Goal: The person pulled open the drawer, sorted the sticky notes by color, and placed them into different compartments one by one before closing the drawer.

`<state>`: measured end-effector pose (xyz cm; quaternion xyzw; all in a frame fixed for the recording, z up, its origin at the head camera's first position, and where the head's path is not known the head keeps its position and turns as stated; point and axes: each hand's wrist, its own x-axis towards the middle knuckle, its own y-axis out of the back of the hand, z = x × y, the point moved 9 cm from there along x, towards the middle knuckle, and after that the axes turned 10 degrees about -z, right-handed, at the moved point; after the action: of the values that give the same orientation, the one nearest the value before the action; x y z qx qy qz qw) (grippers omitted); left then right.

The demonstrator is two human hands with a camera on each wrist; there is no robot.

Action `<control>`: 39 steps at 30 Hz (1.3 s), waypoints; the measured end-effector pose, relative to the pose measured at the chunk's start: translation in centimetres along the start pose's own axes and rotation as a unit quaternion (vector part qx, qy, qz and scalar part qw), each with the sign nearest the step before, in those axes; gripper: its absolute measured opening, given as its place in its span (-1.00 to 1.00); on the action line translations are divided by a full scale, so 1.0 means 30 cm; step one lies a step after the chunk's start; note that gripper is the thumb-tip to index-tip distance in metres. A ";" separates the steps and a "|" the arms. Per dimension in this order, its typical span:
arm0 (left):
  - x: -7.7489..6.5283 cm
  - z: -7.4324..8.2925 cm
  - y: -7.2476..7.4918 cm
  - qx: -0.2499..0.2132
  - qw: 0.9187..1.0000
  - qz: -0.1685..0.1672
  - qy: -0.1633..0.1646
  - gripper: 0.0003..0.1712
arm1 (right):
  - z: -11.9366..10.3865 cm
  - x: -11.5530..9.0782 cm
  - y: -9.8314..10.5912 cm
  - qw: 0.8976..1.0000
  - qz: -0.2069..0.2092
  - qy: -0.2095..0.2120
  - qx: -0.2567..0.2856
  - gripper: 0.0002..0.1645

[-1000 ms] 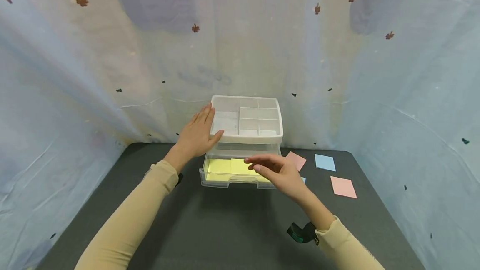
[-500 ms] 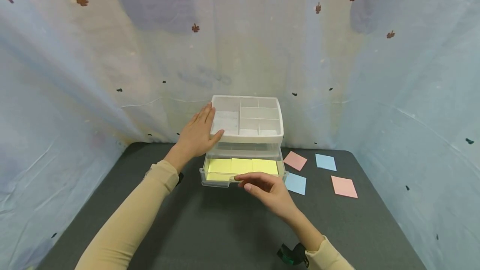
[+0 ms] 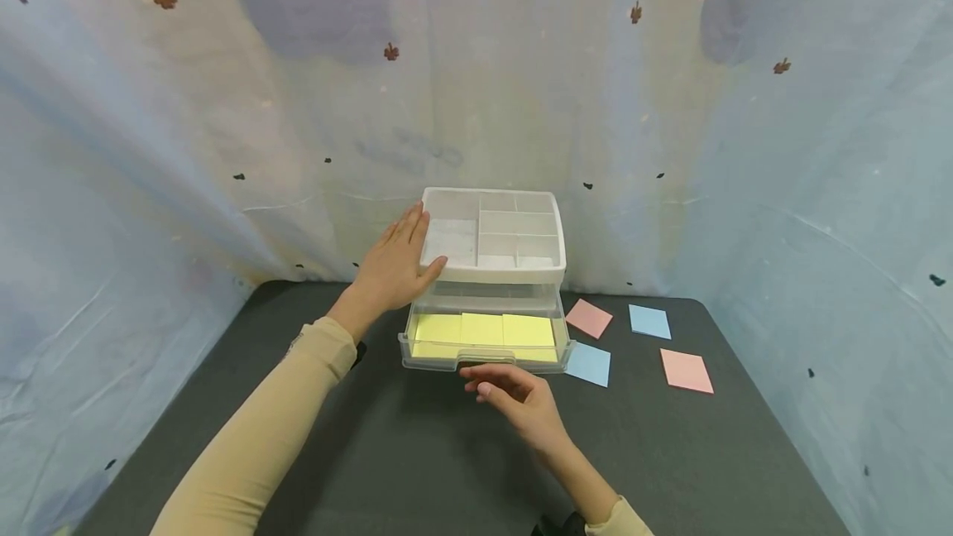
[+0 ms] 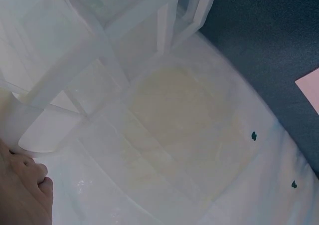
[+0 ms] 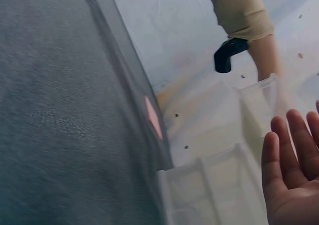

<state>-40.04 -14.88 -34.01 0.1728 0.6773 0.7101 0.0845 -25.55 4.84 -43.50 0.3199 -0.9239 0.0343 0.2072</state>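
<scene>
A white plastic drawer organizer with a compartmented top stands at the back of the dark table. Its clear drawer is pulled out and holds yellow sticky notes side by side. My left hand rests along the left edge of the top, fingers straight and thumb over the front corner; the left wrist view catches only part of it. Just in front of the drawer's handle, my right hand has loosely bent fingers and holds nothing. Whether its fingertips touch the drawer front, I cannot tell.
Right of the organizer lie pink notes and blue notes on the table. One blue note lies close beside the drawer. A patterned curtain hangs behind and on both sides.
My right hand has moved down toward me, from over the drawer to before its front, uncovering the yellow notes and the nearer blue note. The left hand stays put.
</scene>
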 end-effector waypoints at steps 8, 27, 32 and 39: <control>-0.001 0.003 0.004 0.006 1.000 -0.001 0.001 0.02 | 0.095 -0.031 0.003 0.991 0.067 -0.064 0.095 -0.57; -0.010 0.013 0.015 0.001 1.000 -0.001 -0.002 0.02 | 0.145 -0.048 -0.015 0.919 0.261 -0.071 0.286 -0.54; -0.013 0.014 0.015 0.000 1.000 0.001 -0.003 0.02 | 0.141 -0.041 -0.021 0.903 0.283 -0.064 0.315 -0.67; -0.010 0.007 0.011 0.000 1.000 0.001 -0.004 0.02 | 0.139 -0.034 -0.029 0.896 0.294 -0.069 0.326 -0.65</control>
<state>-39.65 -14.82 -33.72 0.1759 0.6772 0.7093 0.0863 -25.80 3.92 -47.78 0.0848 -0.9247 0.3711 0.0078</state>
